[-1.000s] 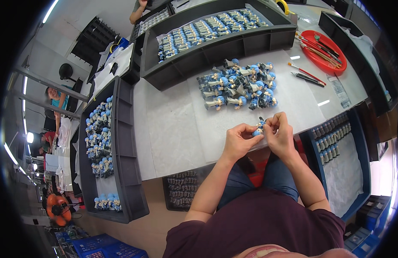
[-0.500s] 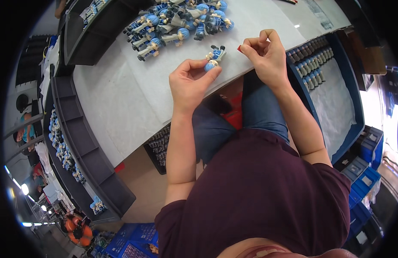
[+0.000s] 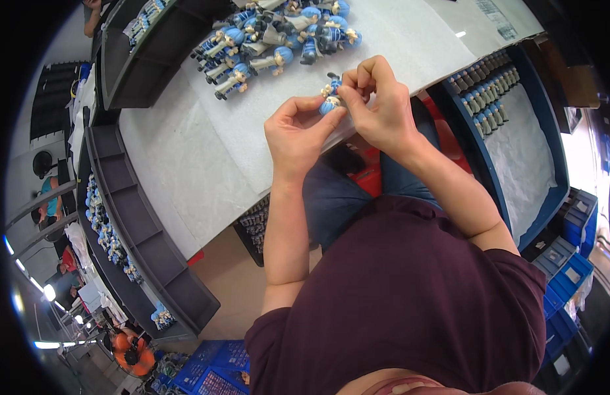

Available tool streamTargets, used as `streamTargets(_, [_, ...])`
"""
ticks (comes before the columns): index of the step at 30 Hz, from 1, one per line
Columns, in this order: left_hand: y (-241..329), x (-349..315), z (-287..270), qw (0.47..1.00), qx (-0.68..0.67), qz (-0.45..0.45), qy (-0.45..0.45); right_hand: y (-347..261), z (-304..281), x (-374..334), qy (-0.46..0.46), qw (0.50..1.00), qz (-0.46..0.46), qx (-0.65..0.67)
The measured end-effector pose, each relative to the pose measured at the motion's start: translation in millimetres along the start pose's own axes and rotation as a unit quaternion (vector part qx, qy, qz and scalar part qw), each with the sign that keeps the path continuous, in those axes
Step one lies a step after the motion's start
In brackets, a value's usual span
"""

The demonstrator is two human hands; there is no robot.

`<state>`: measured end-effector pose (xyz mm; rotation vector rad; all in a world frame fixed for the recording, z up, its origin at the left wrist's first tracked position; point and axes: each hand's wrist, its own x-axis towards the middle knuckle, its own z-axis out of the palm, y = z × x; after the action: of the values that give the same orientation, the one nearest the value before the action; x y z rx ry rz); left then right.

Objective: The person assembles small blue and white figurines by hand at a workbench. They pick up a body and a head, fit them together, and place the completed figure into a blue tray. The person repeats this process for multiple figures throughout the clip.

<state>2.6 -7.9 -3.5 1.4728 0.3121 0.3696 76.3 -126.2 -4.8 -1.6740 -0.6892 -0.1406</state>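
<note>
A small figurine [image 3: 329, 106] with blue hair and blue-and-white clothing is pinched by the head between the thumb and fingers of my left hand [image 3: 296, 136]. It is held just above the near edge of the white-covered table [image 3: 176, 174], dark feet pointing away from me. My right hand [image 3: 387, 113] is closed in a pinch, its fingertips against the figurine's right side. The small red piece that showed in those fingers earlier is now hidden by them. Beyond my hands lies a heap of similar figurines [image 3: 278, 60].
On the right, a blue tray [image 3: 560, 172] holds rows of small figure parts on white lining. A dark compartment tray [image 3: 135, 214] with figurines stands at the left, another dark bin [image 3: 135, 89] behind it. Blue crates [image 3: 568, 273] are stacked at lower right.
My right hand has moved left and brought its pinched fingers to the figurine. My left hand keeps its hold, and the whole view has shifted slightly.
</note>
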Motion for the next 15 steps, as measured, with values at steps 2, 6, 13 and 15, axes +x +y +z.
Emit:
streamTargets(2, [-1,0,0,1.0,0.006,0.009,-0.002,5,-5,5,-0.008,0.999,0.028,-0.021])
streamTargets(6, [-1,0,1,1.0,-0.012,0.013,0.004,-4,-9,8,0.005,1.0,0.02,-0.02])
streamTargets(13, [-3,0,0,1.0,0.008,0.017,0.001,0,-11,12,-0.008,0.999,0.025,-0.043])
streamTargets(15, [-4,1,-1,1.0,0.004,0.017,0.001,-6,-4,1,-0.01,0.999,-0.036,-0.013])
